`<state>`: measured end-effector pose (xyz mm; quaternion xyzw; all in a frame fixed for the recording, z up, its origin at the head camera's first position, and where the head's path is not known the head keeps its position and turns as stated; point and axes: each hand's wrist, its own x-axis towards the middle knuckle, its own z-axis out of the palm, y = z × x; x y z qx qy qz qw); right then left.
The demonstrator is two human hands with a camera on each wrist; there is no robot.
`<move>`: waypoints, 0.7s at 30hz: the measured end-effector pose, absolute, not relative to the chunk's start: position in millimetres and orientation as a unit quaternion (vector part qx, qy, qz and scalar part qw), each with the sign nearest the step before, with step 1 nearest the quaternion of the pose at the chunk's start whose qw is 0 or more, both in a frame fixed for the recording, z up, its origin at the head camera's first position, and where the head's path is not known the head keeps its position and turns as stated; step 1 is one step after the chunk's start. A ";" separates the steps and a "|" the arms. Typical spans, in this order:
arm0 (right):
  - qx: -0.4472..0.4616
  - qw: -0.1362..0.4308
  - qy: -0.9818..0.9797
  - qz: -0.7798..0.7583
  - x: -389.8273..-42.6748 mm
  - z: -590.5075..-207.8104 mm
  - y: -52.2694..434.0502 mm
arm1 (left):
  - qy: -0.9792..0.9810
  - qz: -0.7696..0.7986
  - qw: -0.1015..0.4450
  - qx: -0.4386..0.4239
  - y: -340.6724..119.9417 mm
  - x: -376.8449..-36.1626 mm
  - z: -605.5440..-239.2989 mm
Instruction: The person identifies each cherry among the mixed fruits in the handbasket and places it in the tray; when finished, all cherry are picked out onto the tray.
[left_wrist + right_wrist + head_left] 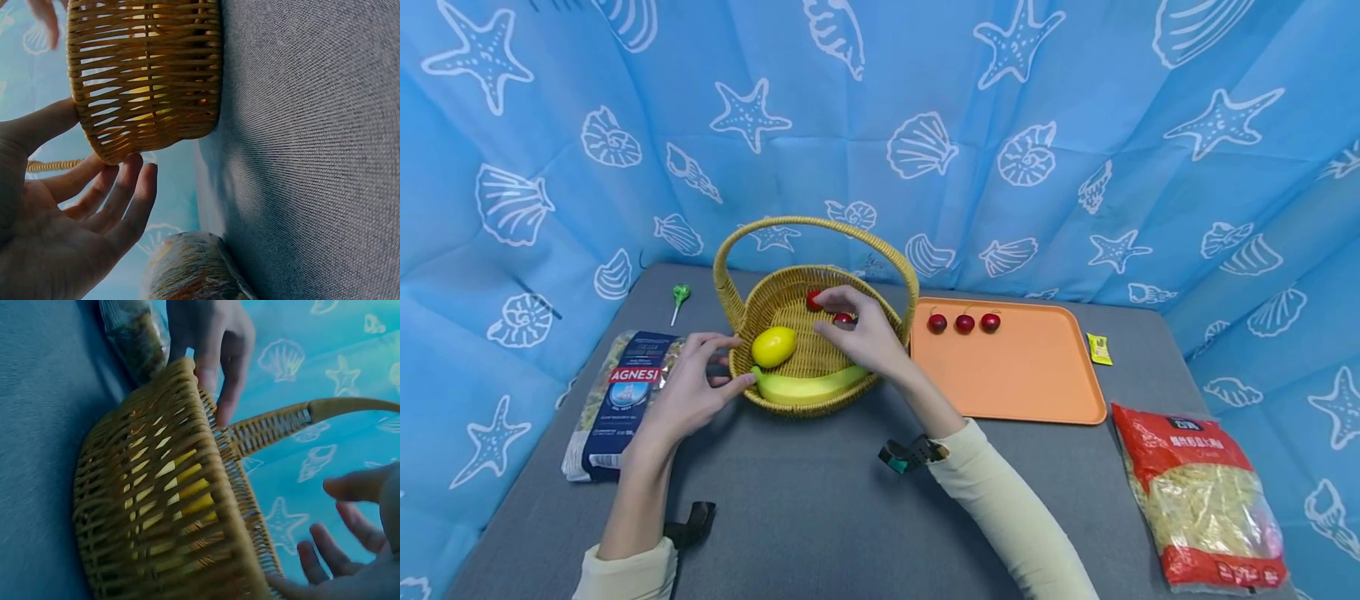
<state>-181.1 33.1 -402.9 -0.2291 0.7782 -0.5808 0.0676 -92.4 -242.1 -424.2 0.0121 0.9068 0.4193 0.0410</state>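
So we've got the wicker basket (808, 367) sitting on the grey table (820, 500), between the pasta bag (621, 400) on its left and the orange tray (1022, 375) on its right, where three cherries (964, 322) are lined up. Our left hand (688, 392) is up against the basket's outer wall with the thumb touching the rim, fingers relaxed and spread, not clamped on anything. Our right hand (865, 329) hovers inside the basket over a cherry (843, 317), fingers loosely curved; we can't tell whether the tips actually touch it. The two hands are apart, one on each side of the basket. Also in there: a lemon (773, 346), a banana (808, 385) and a second cherry (813, 300). Cherries are tiny, smooth and probably roll away easily, so we'd guess a light fingertip pinch on the body or stem works best, nothing squeezy. The basket looks light and stiff, so it probably slides unless braced at the rim.
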 end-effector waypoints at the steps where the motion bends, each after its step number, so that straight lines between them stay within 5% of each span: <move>1: -0.220 0.068 0.785 -0.575 -185.6 -404.8 28.3 | 0.907 0.419 0.041 0.012 -242.1 -92.4 -424.1; 21: -0.117 0.178 0.799 -0.562 -223.3 -419.6 -14.4 | 0.907 0.418 0.047 0.008 -241.6 -92.0 -422.4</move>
